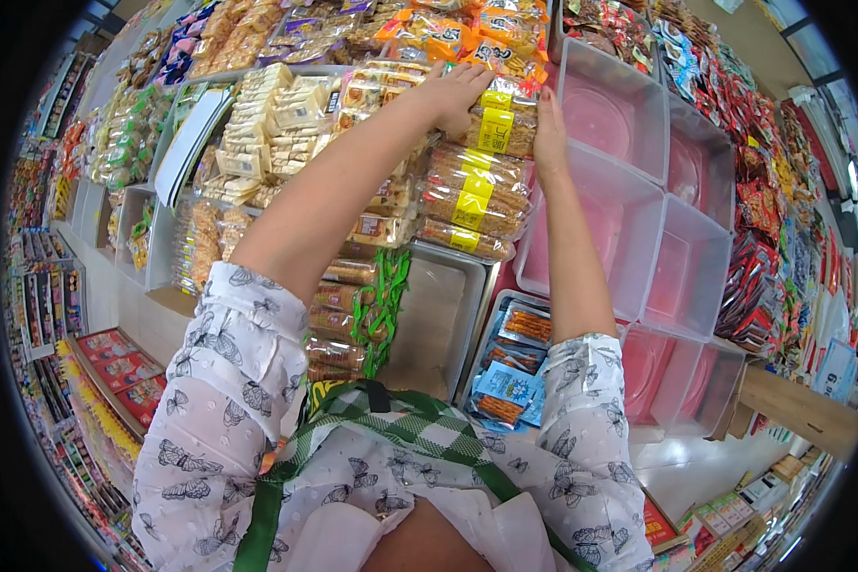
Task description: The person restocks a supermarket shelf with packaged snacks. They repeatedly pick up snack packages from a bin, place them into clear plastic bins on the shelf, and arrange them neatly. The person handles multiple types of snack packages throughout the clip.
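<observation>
My left hand [461, 96] lies against the left end of a clear snack pack [497, 129] with a yellow label, its fingers stretched over the far side. Flat against the pack's right end is my right hand [551, 136], fingers pointing away from me. The pack sits between both hands, at the far end of a stack. Nearer to me lie more yellow-labelled packs [475, 193] of brown, stick-like snacks. Orange snack bags [497, 50] lie just beyond my fingers. Cream-coloured packets [286, 114] fill the bin left of my forearm.
Translucent plastic bins [608, 229] on a pink surface stand to the right. A metal tray [429, 322] lies nearer to me, beside packs with green ties [382, 307]. Blue snack packets [504, 386] sit in another tray. Red snack packets [754, 286] are heaped at far right.
</observation>
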`<state>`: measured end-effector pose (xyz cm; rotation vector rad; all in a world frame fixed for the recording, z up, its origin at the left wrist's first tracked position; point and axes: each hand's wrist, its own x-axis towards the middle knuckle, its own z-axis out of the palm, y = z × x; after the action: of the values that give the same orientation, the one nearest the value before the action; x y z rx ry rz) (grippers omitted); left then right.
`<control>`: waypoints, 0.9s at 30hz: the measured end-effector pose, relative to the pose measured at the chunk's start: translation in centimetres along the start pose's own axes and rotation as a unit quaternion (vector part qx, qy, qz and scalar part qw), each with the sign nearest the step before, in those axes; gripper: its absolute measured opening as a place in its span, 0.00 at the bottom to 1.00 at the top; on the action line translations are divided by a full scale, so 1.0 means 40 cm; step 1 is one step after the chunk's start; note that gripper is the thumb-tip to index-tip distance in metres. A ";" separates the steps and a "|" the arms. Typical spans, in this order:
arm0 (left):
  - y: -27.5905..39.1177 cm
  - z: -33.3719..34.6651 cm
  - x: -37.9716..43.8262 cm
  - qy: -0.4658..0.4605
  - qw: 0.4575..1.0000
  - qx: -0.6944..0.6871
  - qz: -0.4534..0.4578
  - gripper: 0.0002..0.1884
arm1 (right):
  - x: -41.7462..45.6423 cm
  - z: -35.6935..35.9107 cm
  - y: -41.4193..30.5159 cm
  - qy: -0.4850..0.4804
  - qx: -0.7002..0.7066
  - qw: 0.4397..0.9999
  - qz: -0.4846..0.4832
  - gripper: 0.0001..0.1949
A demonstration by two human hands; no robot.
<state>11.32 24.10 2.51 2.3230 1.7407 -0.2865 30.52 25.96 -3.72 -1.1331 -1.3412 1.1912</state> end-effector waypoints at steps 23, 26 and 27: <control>-0.731 0.284 -0.904 0.373 0.753 -0.075 -0.537 0.30 | -0.632 -0.279 -0.097 0.120 -0.021 0.989 0.087 0.13; -0.888 0.366 -0.957 0.340 0.715 -0.135 -0.595 0.33 | -0.725 -0.248 -0.155 0.145 -0.009 0.982 0.121 0.13; -0.937 0.397 -0.947 0.333 0.709 -0.160 -0.600 0.34 | -0.747 -0.241 -0.173 0.138 -0.022 0.982 0.123 0.13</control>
<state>-35.55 -5.11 -4.11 0.7130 3.0788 0.7214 42.52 -3.45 1.13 -1.4712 -1.0418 1.1315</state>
